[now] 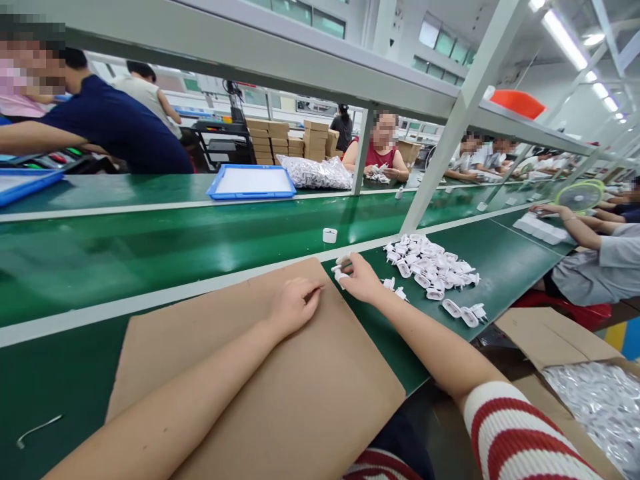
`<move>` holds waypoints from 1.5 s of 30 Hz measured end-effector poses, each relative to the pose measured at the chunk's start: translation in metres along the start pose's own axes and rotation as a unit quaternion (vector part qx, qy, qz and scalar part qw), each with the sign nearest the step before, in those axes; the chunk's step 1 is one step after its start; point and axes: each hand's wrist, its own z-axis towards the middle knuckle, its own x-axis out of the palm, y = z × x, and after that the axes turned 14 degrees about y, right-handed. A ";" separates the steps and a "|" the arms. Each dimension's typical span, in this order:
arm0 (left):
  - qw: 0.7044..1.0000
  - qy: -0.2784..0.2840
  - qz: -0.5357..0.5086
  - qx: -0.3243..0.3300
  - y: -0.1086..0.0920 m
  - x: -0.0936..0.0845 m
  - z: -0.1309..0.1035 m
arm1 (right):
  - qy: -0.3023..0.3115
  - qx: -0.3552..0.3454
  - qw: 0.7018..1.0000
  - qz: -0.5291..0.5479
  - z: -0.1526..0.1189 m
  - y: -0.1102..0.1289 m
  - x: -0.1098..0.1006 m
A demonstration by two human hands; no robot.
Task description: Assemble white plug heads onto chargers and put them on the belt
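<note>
My left hand rests over the upper part of a brown cardboard sheet, its fingers curled together; whether anything small is between them is hidden. Just to the right, at the sheet's top corner, my right hand pinches a small white plug piece. A loose heap of white plug pieces lies on the green table right of my right hand, with a few single ones nearer its wrist. One white piece stands alone on the green belt beyond my hands.
A grey slanted post rises behind the heap. Across the belt are a blue tray, a bag of white parts and a seated person in red. An open carton stands at the lower right. A thin bent piece lies lower left.
</note>
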 end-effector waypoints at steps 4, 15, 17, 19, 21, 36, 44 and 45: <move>0.993 -0.017 0.075 -0.085 0.010 0.002 0.002 | 0.026 -0.016 0.986 0.166 0.000 -0.006 0.008; 0.965 -0.026 -0.024 -0.259 0.050 -0.007 0.041 | 0.021 0.008 0.913 0.408 0.005 -0.012 -0.017; 0.961 -0.026 0.009 -0.275 0.058 -0.016 0.072 | 0.028 0.003 0.903 0.428 0.001 -0.007 -0.015; 0.957 -0.010 0.025 -0.287 0.067 -0.021 0.104 | 0.043 0.009 0.895 0.444 -0.003 -0.003 -0.014; 0.956 0.016 0.019 -0.291 0.075 -0.022 0.129 | 0.055 0.017 0.890 0.452 -0.006 -0.001 -0.013; 0.970 -0.036 -0.105 -0.217 0.036 -0.021 0.078 | 0.032 0.000 0.909 0.417 -0.005 0.002 -0.020; 0.974 0.000 -0.176 -0.144 -0.041 -0.011 -0.021 | 0.014 -0.096 0.991 0.090 -0.025 0.024 -0.011; 0.970 -0.002 -0.191 -0.148 -0.044 -0.009 -0.025 | 0.021 -0.124 0.991 0.037 -0.028 0.026 -0.008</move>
